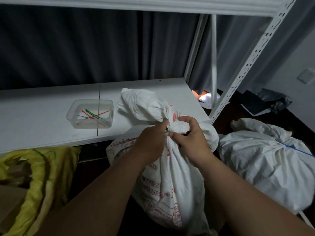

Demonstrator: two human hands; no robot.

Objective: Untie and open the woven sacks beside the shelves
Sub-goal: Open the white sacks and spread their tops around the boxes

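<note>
A white woven sack with red print stands in front of me, its neck bunched and bound by a green tie. My left hand pinches the tie at the neck. From the other side, my right hand grips the gathered neck just beside it. The sack's loose top flops back onto the shelf. To the right lies a second white sack, tied shut with a blue tie.
A white shelf board carries a clear plastic tub holding several coloured ties. A yellow sack stands open at lower left. White perforated shelf uprights rise at right, with dark curtains behind and dark bags on the floor.
</note>
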